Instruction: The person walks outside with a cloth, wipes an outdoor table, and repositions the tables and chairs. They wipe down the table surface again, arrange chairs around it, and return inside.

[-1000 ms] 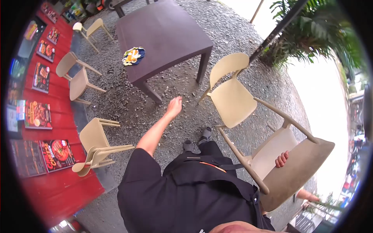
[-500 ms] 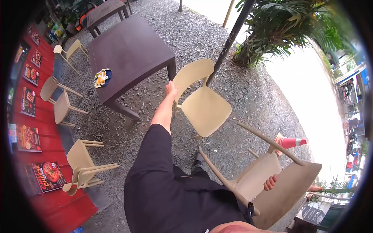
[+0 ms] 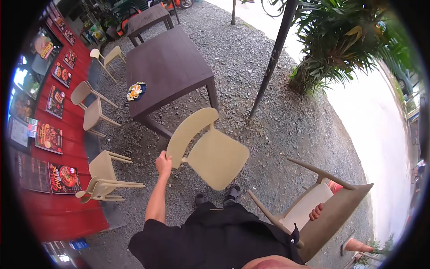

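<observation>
My left hand (image 3: 164,164) grips the left end of the backrest of a beige chair (image 3: 219,159), whose seat faces up in front of my feet. At the lower right, the fingers of my right hand (image 3: 316,211) wrap over the backrest of a tilted tan armchair (image 3: 333,224); the rest of that hand is hidden behind the backrest. Beyond the beige chair stands a dark brown table (image 3: 168,67) with a colourful cloth (image 3: 136,91) on its near left corner.
Beige chairs (image 3: 93,113) line a red wall (image 3: 67,217) with menu posters at left. A dark pole (image 3: 272,62) and a leafy plant (image 3: 331,49) stand at the upper right. A second table (image 3: 148,19) is farther back. Behind the armchair shows a red-orange cone (image 3: 334,186).
The beige chair has come away from the pole and closer to my body, with my left hand now gripping its backrest. My right hand still holds the armchair.
</observation>
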Demonstrator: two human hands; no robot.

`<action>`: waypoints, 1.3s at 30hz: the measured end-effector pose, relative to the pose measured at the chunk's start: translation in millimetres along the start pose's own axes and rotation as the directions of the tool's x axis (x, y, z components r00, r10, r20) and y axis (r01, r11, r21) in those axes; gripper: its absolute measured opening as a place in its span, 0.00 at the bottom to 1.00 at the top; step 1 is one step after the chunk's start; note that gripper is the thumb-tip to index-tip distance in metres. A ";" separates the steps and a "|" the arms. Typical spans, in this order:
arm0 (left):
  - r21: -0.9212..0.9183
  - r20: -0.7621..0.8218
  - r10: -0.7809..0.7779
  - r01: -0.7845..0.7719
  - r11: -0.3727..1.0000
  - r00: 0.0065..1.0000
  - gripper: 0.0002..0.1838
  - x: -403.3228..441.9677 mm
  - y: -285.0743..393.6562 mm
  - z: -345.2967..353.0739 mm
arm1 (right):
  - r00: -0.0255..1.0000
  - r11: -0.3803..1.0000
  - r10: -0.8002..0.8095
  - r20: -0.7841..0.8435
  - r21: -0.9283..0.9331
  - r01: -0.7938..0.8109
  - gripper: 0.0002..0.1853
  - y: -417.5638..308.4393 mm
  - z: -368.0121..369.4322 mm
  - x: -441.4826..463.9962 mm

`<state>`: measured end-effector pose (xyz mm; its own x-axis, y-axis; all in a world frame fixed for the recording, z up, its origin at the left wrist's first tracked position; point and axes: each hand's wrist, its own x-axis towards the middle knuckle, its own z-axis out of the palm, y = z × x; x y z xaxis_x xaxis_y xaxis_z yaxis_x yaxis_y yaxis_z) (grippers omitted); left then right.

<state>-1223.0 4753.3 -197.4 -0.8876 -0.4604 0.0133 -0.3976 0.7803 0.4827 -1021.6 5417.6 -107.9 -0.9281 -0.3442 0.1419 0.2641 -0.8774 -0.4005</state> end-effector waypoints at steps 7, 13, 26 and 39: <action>0.154 -0.264 -0.386 0.434 0.888 0.884 0.16 -44.6 -162.0 -63.3 | 0.994 0.994 0.103 0.032 -0.045 -0.101 0.25 -29.5 -3.6 43.7; -0.274 0.259 -0.876 0.901 0.337 0.406 0.30 -39.1 -258.2 -81.6 | 0.977 0.970 0.206 0.050 -0.144 -0.197 0.28 -56.8 1.2 102.4; -0.302 0.747 -0.042 0.395 0.867 0.663 0.38 -155.3 -94.4 121.5 | 0.988 0.934 0.005 -0.157 -0.353 -0.061 0.25 18.4 94.3 229.9; -0.989 0.146 0.361 0.149 0.019 0.921 0.40 -172.7 261.3 -32.2 | 0.976 0.853 -0.085 0.199 -0.492 0.174 0.26 49.0 257.6 366.9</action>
<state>-1166.1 5023.2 -45.4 -0.9950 -0.0803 0.0590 0.0902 -0.4723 0.8768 -1281.5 5162.3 157.7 -0.8764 -0.3282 0.3524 -0.0656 -0.6436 -0.7626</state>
